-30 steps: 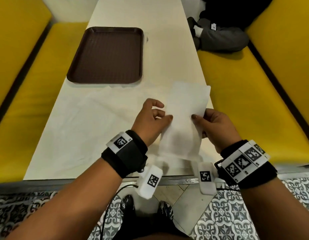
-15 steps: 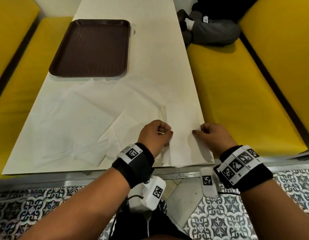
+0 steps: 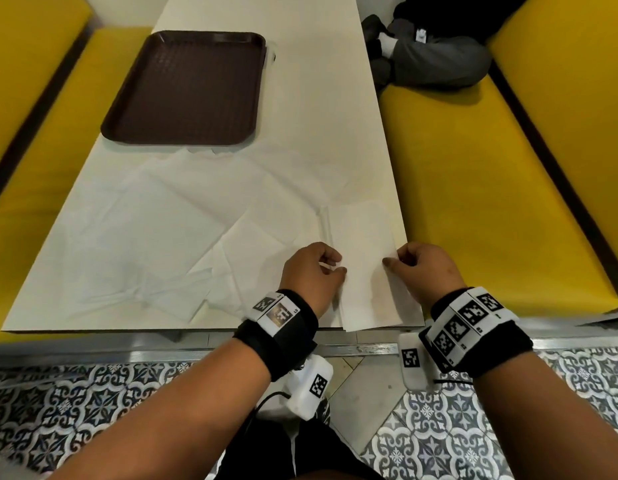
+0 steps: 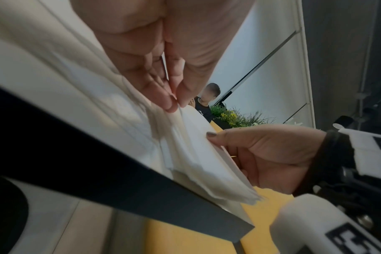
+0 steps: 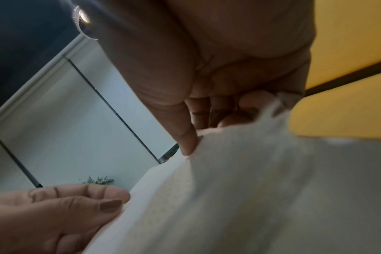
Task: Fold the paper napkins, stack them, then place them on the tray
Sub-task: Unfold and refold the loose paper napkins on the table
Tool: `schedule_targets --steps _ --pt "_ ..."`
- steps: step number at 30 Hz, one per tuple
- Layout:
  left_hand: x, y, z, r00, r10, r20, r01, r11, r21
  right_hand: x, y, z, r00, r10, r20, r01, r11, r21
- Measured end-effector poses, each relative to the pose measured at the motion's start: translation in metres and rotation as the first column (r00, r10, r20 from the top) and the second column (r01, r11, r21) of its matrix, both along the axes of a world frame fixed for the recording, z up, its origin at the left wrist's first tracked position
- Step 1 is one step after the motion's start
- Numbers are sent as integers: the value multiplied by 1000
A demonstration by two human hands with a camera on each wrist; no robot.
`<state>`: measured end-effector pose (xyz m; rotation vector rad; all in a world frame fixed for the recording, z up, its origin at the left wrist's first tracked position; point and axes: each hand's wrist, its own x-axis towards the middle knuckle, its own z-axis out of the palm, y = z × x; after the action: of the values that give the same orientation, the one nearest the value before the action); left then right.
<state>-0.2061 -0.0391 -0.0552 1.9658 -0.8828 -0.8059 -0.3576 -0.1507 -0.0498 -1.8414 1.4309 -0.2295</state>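
Observation:
A folded white paper napkin (image 3: 364, 258) lies flat at the near right corner of the white table (image 3: 300, 109), its near end reaching the table's edge. My left hand (image 3: 312, 271) pinches its left edge between thumb and forefinger; the left wrist view shows that pinch on the napkin (image 4: 198, 149). My right hand (image 3: 422, 268) pinches the right edge, and in the right wrist view my thumb presses on the napkin (image 5: 239, 189). A dark brown tray (image 3: 188, 88) sits bare at the far left of the table.
Several unfolded white napkins (image 3: 145, 237) lie spread over the near left and middle of the table. Yellow benches (image 3: 491, 202) flank both sides. Another person's legs (image 3: 432, 60) rest on the right bench at the far end. Patterned floor tiles lie below the table edge.
One second ago both hands held the napkin raised off the table. It now lies flat at the near right corner, with both hands still pinching its sides.

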Motion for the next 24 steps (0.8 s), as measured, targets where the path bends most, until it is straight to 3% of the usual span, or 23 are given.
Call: schedule_targets --steps 5,9,12,16,20,24 --pt "3 0 -5 999 -22 50 20 999 37 4 1 1 994 23 -109 -32 996 -80" --pt "6 0 -1 996 -42 75 40 999 28 10 6 10 962 126 -243 -211 906 -366" --pt "14 0 7 996 -13 85 12 1000 14 19 9 11 906 219 -363 -341 886 -314" --pt "39 6 19 994 53 92 -53 999 3 25 15 11 883 214 -417 -347 896 -276" --pt "84 19 29 983 151 104 -150 988 -23 43 26 28 928 187 -323 -313 861 -401" --pt "130 38 35 962 242 126 -243 970 -5 85 40 51 949 288 -130 -316 864 -392"
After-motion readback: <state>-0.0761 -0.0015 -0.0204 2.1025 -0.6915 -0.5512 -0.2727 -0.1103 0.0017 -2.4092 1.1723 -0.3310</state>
